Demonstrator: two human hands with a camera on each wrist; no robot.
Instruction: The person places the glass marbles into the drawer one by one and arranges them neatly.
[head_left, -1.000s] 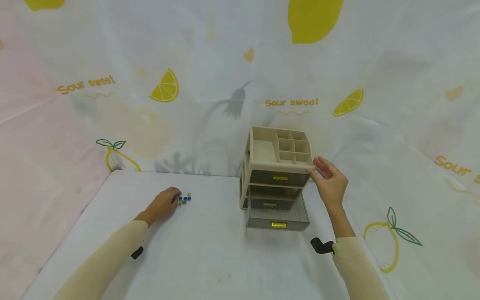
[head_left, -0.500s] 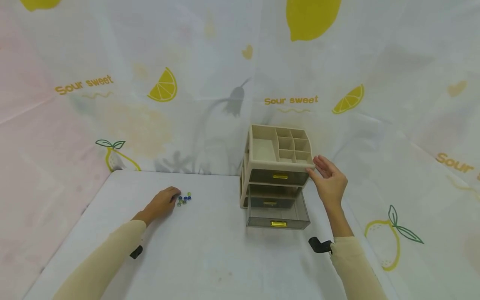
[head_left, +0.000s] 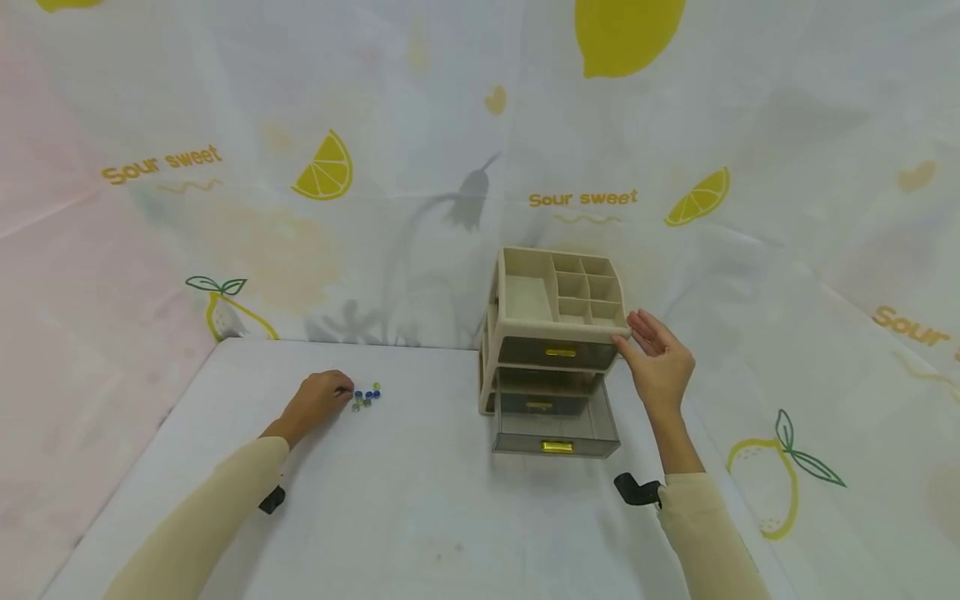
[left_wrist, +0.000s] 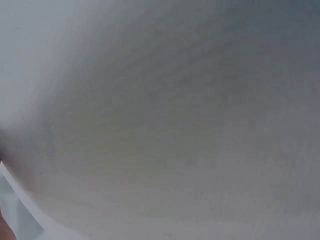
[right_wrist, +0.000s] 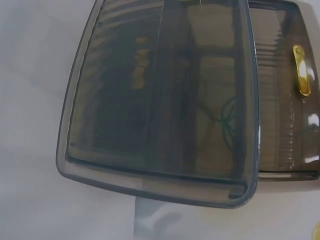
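Observation:
My left hand (head_left: 313, 402) is low over the white table, fingers bent downward, right beside a small cluster of glass marbles (head_left: 367, 396), blue and greenish. Whether a marble is between its fingertips I cannot tell. My right hand (head_left: 662, 367) grips the front right corner of a beige drawer organizer (head_left: 555, 332), thumb in front and fingers along its side. The lowest smoky drawer (head_left: 557, 447) is pulled out, and its grey see-through body (right_wrist: 160, 110) fills much of the right wrist view. Higher up, the top drawer (head_left: 525, 352) is closed.
Divided compartments (head_left: 573, 287) top the organizer. Behind the white table (head_left: 420, 517) hangs a lemon-print cloth (head_left: 420, 125). Black wrist mounts (head_left: 637, 490) stick out from both sleeves. The left wrist view shows mostly a blurred pale surface (left_wrist: 175, 150).
My left hand has drawn slightly left, so a small gap shows between it and the marbles. My right hand, the organizer and the pulled-out drawer stay as they were.

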